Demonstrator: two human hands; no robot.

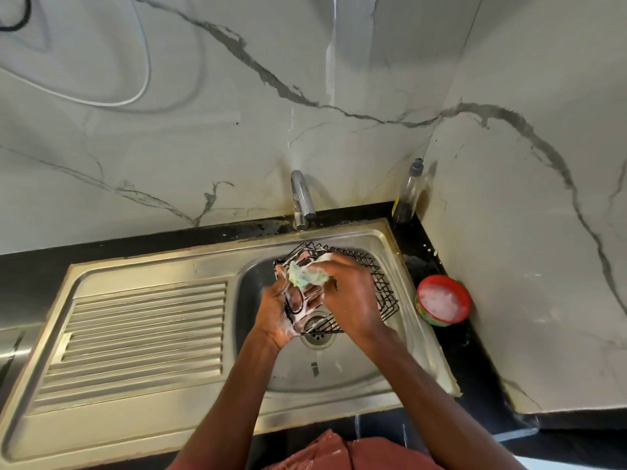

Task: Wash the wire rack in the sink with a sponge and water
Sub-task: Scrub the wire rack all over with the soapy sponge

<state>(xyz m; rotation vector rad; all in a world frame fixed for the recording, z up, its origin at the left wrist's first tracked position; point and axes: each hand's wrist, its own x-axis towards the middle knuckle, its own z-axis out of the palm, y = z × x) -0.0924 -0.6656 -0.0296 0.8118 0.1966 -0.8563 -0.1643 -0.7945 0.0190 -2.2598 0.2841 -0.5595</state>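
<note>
Rack (380,283): black wire, sudsy, tilted over sink (373,364); left hand (281,317) grips it, right hand (349,293) clutches sponge (307,276).

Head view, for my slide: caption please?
Left hand holds the wire rack over the sink; right hand scrubs with a sponge.

A red round bowl of white foam (443,300) sits on the black countertop (475,368) at the right, near the marble-patterned wall (526,232); a clear plastic bottle with a grey cap (407,193) stands upright in the far corner; a white cable (142,86) loops far left
</note>
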